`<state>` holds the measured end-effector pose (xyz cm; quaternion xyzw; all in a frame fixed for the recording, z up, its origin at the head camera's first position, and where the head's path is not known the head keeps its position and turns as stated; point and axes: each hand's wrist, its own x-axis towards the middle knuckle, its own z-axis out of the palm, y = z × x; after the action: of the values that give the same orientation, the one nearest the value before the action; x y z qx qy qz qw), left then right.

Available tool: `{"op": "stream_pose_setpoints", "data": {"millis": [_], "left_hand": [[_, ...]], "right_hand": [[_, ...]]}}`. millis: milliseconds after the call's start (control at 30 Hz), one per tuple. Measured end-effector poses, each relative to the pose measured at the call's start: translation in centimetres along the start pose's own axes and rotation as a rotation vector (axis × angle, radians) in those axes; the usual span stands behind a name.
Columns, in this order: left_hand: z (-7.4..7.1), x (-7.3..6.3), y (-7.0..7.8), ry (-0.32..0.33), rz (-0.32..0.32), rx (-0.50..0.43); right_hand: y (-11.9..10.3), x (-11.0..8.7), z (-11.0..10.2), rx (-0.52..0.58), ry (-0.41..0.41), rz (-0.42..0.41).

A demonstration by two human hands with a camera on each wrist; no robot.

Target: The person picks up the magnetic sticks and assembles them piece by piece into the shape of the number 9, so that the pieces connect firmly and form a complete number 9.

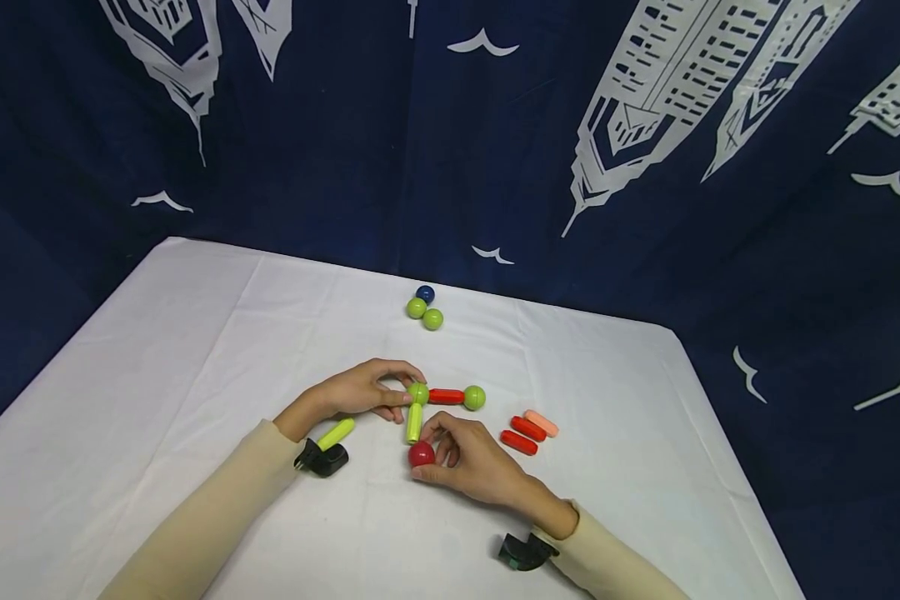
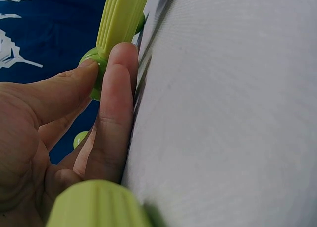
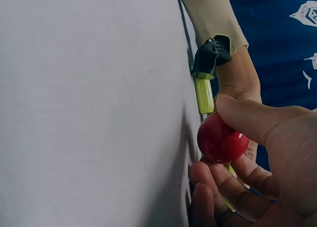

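My left hand point(image 1: 367, 389) pinches a green ball point(image 1: 418, 393) between thumb and fingers. From that ball a red rod point(image 1: 447, 397) runs right to another green ball point(image 1: 475, 397), and a yellow-green rod point(image 1: 414, 423) points toward me. In the left wrist view the yellow-green rod point(image 2: 121, 24) meets the pinched ball just above the fingertips. My right hand point(image 1: 480, 462) holds a red ball point(image 1: 422, 454) at the near end of this rod. Whether ball and rod are joined cannot be seen. The right wrist view shows the thumb and fingers around the red ball point(image 3: 222, 140).
Two red rods point(image 1: 519, 442) and a salmon-coloured rod point(image 1: 542, 422) lie right of my right hand. A loose yellow-green rod point(image 1: 336, 434) lies by my left wrist. At the back are a blue ball point(image 1: 425, 293) and two green balls point(image 1: 432, 319) on the white-covered table point(image 1: 607, 383).
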<state>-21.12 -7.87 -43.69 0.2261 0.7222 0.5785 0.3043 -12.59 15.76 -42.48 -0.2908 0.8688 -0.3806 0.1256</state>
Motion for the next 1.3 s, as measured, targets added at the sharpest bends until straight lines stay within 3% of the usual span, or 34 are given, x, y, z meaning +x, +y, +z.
{"op": "stream_pose_setpoints", "data": {"millis": [400, 1300], "left_hand": [[0.05, -0.02, -0.07, -0.004, 0.021, 0.006], [0.29, -0.11, 0.23, 0.006, 0.002, -0.008]], "right_hand": [[-0.28, 0.12, 0.23, -0.03, 0.018, 0.009], [-0.59, 0.3, 0.07, -0.076, -0.003, 0.021]]}}
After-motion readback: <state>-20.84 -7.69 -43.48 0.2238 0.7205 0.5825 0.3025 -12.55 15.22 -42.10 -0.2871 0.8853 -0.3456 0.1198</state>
